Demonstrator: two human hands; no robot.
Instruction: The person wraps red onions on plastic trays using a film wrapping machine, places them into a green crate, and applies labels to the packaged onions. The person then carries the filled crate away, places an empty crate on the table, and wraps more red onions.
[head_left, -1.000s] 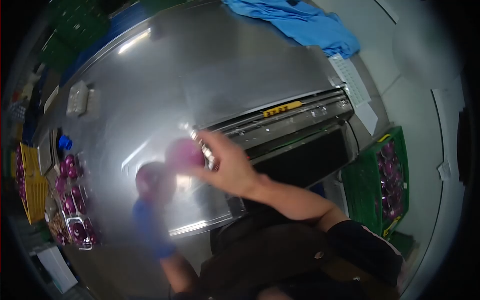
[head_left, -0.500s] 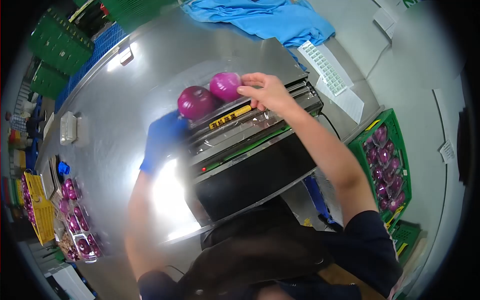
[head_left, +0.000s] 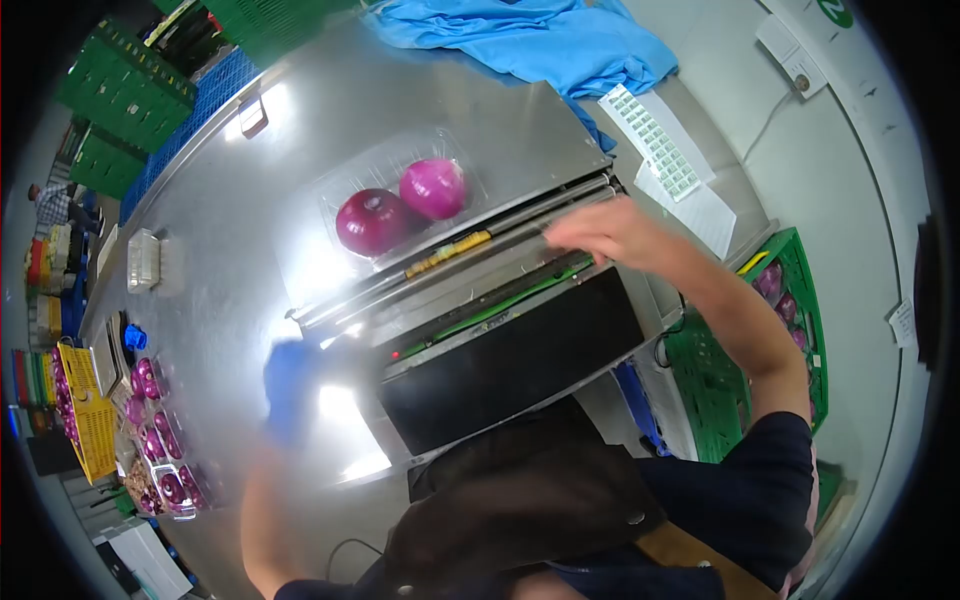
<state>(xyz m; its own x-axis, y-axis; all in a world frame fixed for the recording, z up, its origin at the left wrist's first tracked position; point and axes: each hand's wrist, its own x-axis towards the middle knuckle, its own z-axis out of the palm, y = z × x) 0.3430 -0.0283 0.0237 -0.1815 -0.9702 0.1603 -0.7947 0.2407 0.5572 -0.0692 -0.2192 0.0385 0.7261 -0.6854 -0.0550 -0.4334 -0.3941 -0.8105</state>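
Observation:
Two peeled purple onions, a darker one [head_left: 371, 222] and a brighter one [head_left: 433, 189], lie in a clear plastic tray [head_left: 335, 192] on the steel table. Just in front of them is a wrapping machine [head_left: 510, 370] with rollers, a yellow label strip [head_left: 448, 254] and a small red light. My right hand [head_left: 608, 232] is over the machine's right end, its fingers together; what they hold, if anything, is too small to tell. My left hand [head_left: 290, 390], in a blue glove, is blurred at the machine's left end, away from the onions.
Packed onions [head_left: 165, 440] stand at the table's left edge, near a yellow crate [head_left: 92, 430]. A green crate [head_left: 790, 300] is at the right. Blue cloth [head_left: 540, 45], a label sheet [head_left: 652, 142] and a stack of clear trays [head_left: 143, 262] lie on the table.
Both hands have come away from the onions and back toward the body, my right hand to the right and my left hand down and left. The onions now rest behind the rollers.

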